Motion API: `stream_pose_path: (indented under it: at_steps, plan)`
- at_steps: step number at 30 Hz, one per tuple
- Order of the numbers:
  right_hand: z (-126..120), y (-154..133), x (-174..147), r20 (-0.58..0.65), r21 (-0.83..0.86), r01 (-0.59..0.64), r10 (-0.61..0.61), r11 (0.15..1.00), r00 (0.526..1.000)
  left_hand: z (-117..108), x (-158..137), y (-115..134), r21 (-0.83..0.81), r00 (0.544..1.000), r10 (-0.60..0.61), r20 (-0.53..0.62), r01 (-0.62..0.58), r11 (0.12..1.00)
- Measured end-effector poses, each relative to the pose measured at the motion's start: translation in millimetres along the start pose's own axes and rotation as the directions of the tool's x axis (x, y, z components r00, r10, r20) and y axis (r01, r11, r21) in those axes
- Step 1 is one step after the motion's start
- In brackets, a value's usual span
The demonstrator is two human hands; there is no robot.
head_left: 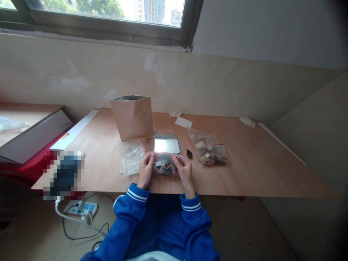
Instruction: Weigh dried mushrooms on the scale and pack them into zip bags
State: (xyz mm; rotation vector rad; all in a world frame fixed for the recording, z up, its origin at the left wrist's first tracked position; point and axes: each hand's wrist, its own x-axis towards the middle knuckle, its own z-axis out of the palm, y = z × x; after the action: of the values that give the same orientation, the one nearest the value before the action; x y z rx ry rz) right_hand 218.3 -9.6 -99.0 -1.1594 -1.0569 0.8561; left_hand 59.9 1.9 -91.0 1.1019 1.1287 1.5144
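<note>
Below a window (152, 11), a wooden table (258, 163) stands against a tiled wall (98, 72). At its near edge, toward the middle, is a clear zip bag (164, 168) with dark and tan dried pieces and a small white label inside. The left hand (146, 169) pinches the left part of its top edge between thumb and fingers; the right hand (185, 171) pinches the right part likewise, so both grips are narrow, with the edge stretched between them. Just beyond the bag lies a flat, silver-topped plate (166, 143). Left of the left hand are flat clear bags (132, 159), and beyond them an open brown pouch (133, 121) stands upright. Right of the plate lie a dark fragment (189, 153) and, farther right, filled clear bags (213, 154), overlapping. A white card (183, 122) lies at the far side.
</note>
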Motion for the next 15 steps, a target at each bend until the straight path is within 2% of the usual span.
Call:
stream_pose_path:
  at_steps: [10, 15]
  plan:
    - [-1.1, -2.1, -0.9, -0.037, -0.057, 0.059, -0.061, 0.997, 0.997, -0.7, -1.6, -1.8, 0.025, 0.999, -0.007, 0.040, 0.006, 1.000]
    - [-1.3, -0.8, -1.2, -0.028, -0.058, 0.045, -0.047, 0.997, 0.998, -2.3, -0.7, -3.9, 0.013, 0.999, -0.010, 0.044, 0.010, 1.000]
